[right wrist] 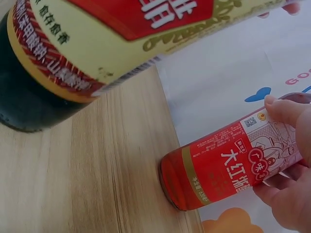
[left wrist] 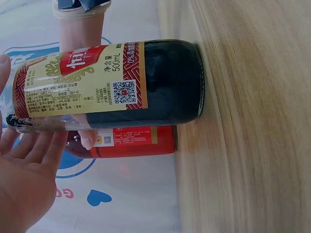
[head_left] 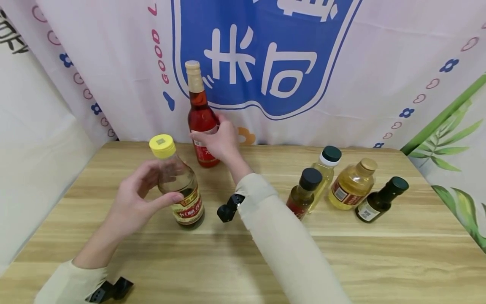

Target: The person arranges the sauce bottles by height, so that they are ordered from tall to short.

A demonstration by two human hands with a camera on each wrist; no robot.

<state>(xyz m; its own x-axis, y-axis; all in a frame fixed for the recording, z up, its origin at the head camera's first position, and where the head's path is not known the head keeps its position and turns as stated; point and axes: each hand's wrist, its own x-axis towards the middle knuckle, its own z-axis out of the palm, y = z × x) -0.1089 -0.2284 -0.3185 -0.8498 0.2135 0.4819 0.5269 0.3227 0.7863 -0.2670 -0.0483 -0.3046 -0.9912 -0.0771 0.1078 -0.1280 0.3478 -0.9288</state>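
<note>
The right grip (head_left: 224,141) pinches the red bottle (head_left: 200,118) around its label, while the left grip (head_left: 134,200) spreads loosely about the yellow-capped bottle (head_left: 190,206), which a careless sideways nudge could topple.

The tall bottle (head_left: 198,116) is red, the table (head_left: 171,270) wood-grained tan.

Four bottles (head_left: 351,188) cluster on a wooden table (head_left: 398,266) before a printed curtain (head_left: 262,101).

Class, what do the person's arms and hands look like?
The left hand and right hand are bare. The left sleeve and right sleeve are plain pale cream, each with a small black device near its end.
</note>
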